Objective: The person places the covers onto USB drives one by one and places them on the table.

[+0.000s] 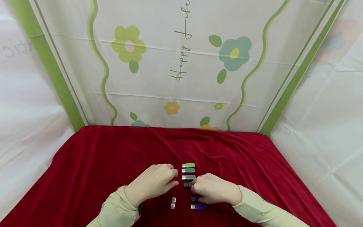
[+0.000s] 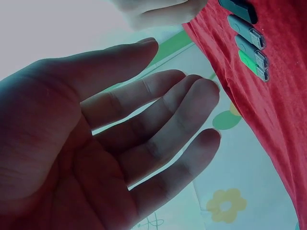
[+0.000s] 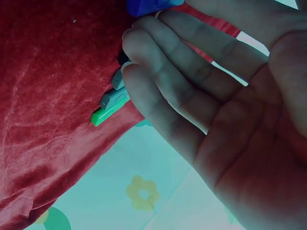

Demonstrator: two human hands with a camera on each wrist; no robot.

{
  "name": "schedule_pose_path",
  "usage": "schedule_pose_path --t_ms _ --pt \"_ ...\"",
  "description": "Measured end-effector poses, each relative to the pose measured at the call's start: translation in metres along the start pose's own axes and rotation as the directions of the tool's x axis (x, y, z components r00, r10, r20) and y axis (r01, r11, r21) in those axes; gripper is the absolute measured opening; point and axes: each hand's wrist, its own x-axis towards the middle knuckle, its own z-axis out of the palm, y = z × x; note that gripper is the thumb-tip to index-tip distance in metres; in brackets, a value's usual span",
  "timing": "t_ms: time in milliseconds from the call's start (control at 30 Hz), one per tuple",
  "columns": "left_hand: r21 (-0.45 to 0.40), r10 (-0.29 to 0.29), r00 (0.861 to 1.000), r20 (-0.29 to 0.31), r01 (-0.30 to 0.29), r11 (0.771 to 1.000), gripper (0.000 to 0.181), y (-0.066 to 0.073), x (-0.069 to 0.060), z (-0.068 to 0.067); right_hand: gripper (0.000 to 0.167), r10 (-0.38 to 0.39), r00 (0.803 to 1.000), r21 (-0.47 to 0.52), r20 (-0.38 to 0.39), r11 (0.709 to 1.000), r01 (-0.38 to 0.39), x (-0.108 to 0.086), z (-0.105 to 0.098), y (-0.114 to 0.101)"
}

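Note:
My right hand [image 1: 215, 189] pinches a purple USB flash drive [image 3: 149, 5] at its thumb and index fingertips, just above the red cloth. A second purple drive [image 1: 200, 206] lies nearer to me. Beyond, a black drive [image 1: 187, 184], two grey drives [image 1: 189, 177] [image 1: 189, 170] and a bright green drive [image 1: 190, 165] form a column, metal or clear ends pointing left. The right knuckles partly cover the black one. My left hand [image 1: 155, 181] hovers left of the column with loosely bent fingers; its palm [image 2: 96, 182] holds nothing.
Small clear, shiny pieces [image 1: 173, 202] lie on the red cloth [image 1: 113, 157] between the forearms. A white flower-printed curtain [image 1: 158, 78] rises behind the table, and white fabric walls [image 1: 326, 142] stand at both sides.

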Motion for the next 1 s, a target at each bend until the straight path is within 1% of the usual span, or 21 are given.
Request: schedule_pose_path --t_ms 133,367,533,633,700,800,867,933,1000 --pt "0.005 0.004 1.000 0.001 -0.004 1.000 0.024 0.000 0.000 0.001 0.027 0.004 1.000 0.005 0.018 1.000 -0.004 0.002 0.002 0.000" --pt "0.017 0.011 1.000 0.002 -0.011 1.000 0.024 -0.001 0.000 0.003 0.036 0.016 0.997 0.029 0.072 0.999 -0.018 0.009 -0.001 0.003" --pt "0.019 0.014 1.000 -0.004 -0.014 1.000 0.024 -0.002 0.000 0.004 0.044 0.012 0.997 0.029 0.076 0.999 -0.014 0.012 0.000 0.006" --pt "0.007 0.005 1.000 -0.001 -0.005 1.000 0.023 -0.002 0.000 0.003 0.043 0.021 0.997 0.041 0.078 0.999 -0.024 0.012 -0.002 0.006" --pt "-0.001 -0.006 1.000 0.008 0.006 1.000 0.022 -0.003 0.000 0.003 0.037 0.034 0.997 0.057 0.066 0.998 -0.038 0.010 -0.004 0.007" --pt "-0.018 -0.028 0.999 0.035 0.029 0.999 0.020 -0.005 0.000 0.004 0.027 0.067 0.997 0.120 0.040 0.990 -0.071 0.006 -0.008 0.011" --pt "-0.025 -0.037 0.998 0.050 0.039 0.999 0.019 -0.007 0.000 0.006 0.021 0.082 0.997 0.150 0.006 0.985 -0.082 0.004 -0.011 0.014" --pt "-0.031 -0.047 0.996 0.072 0.049 0.998 0.018 -0.009 0.000 0.009 0.018 0.102 0.995 0.177 -0.024 0.980 -0.096 0.001 -0.015 0.016" --pt "-0.029 -0.048 0.995 0.091 0.051 0.998 0.016 -0.010 0.000 0.014 0.017 0.117 0.992 0.176 -0.057 0.979 -0.105 0.000 -0.021 0.016"
